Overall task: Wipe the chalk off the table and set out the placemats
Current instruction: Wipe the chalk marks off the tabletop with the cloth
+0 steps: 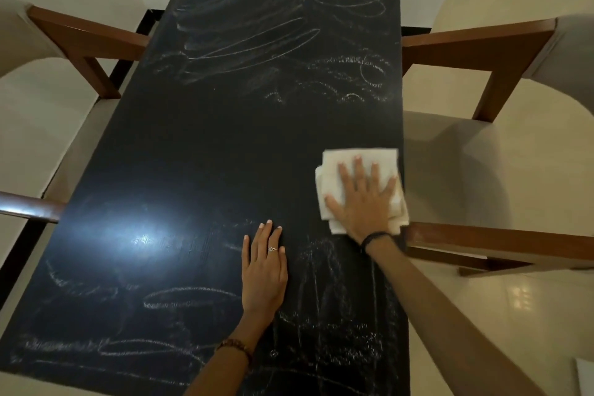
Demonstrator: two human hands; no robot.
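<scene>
R hand [364, 202] fingers flat, spread on cloth [360, 156] by table [225, 138] edge; L hand [265, 267] flat, holding nothing.

The black table [225, 145] top is open between both hands; wooden chair arms [482, 42] flank its long edges.

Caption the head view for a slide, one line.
Right hand presses a folded white cloth on the chalk-marked black table; left hand rests flat.
</scene>
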